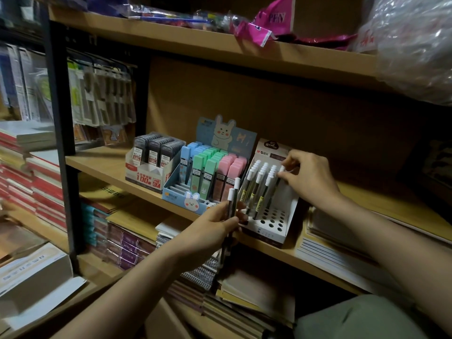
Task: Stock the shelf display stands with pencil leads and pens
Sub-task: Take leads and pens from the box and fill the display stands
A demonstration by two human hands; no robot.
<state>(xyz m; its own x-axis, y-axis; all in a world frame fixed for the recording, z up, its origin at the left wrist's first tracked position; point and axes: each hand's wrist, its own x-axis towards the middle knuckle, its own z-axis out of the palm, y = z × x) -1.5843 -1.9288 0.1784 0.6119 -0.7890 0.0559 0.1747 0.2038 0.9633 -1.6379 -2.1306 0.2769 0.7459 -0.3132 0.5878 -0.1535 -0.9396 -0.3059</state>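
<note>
- a white-capped pen [276, 185] is pinched near its cap by the right hand [309, 178] and is being stood in the right-hand column of the white pen stand [281, 216]; whether its tip is seated in a hole cannot be told, as the barrel is dark there.
- two or so spare pens [232, 199] are gripped upright by the left hand [212, 231], fingers curled round the barrels, just in front of the stand.
- the pens are judged light, stiff and smooth, so likely slippery; a hold high on the barrel below the cap is best for steering the tip into a hole.
- the stand looks like thin card and may shift or tip if pressed hard.
- more pens are already lined up in its left columns, with front holes unfilled.
- beside it on the wooden shelf [102, 165] a bunny-printed stand [195, 199] of pastel lead cases and a box of dark lead cases [146, 172] are set.
- notebooks are stacked on the shelf below.
</note>
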